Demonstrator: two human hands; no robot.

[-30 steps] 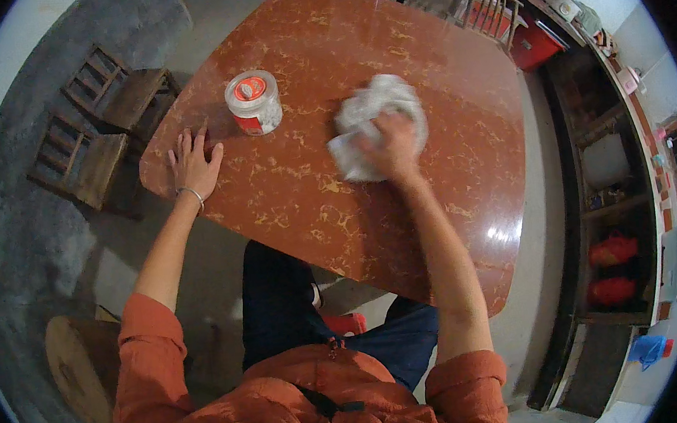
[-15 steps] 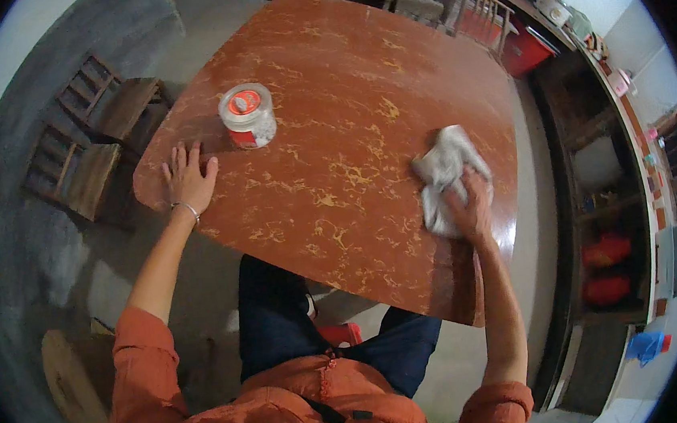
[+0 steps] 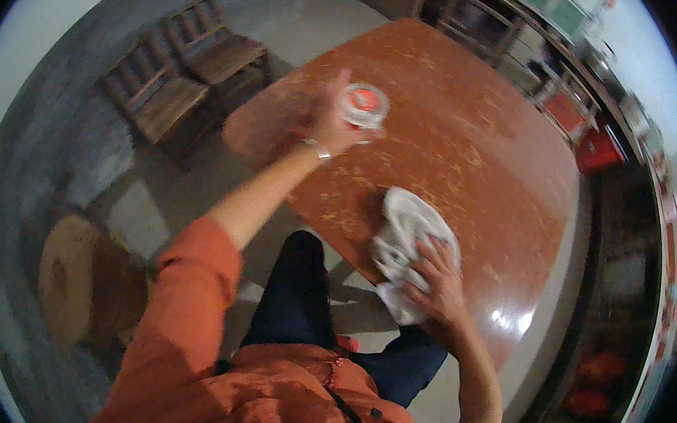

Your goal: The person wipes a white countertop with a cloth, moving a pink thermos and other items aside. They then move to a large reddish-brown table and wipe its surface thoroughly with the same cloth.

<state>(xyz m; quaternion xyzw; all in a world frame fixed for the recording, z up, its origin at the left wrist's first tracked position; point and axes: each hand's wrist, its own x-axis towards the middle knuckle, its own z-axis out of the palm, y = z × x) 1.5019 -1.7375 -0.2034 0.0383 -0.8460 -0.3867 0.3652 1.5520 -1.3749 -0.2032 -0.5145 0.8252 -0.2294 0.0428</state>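
Note:
My left hand (image 3: 336, 123) is wrapped around the side of a clear round jar (image 3: 366, 103) with an orange-red label on its lid. The hand is a little blurred. Both are over the far left part of a brown-red table (image 3: 469, 144) with a gold marbled pattern. At the table's near edge, my right hand (image 3: 439, 283) grips a crumpled whitish cloth (image 3: 414, 225), its fingers bent over the right side of it. Part of the cloth hangs past the edge above my lap.
Two wooden chairs (image 3: 159, 106) stand against the grey wall at the left. A round wooden stool (image 3: 79, 278) is at the near left. Along the right runs a dark shelf unit (image 3: 604, 301), with a red bin (image 3: 597, 150) at its far end.
My left hand has left the tabletop and taken hold of the jar. My right hand has drawn the cloth nearer and leftward to the table's edge. The view has turned.

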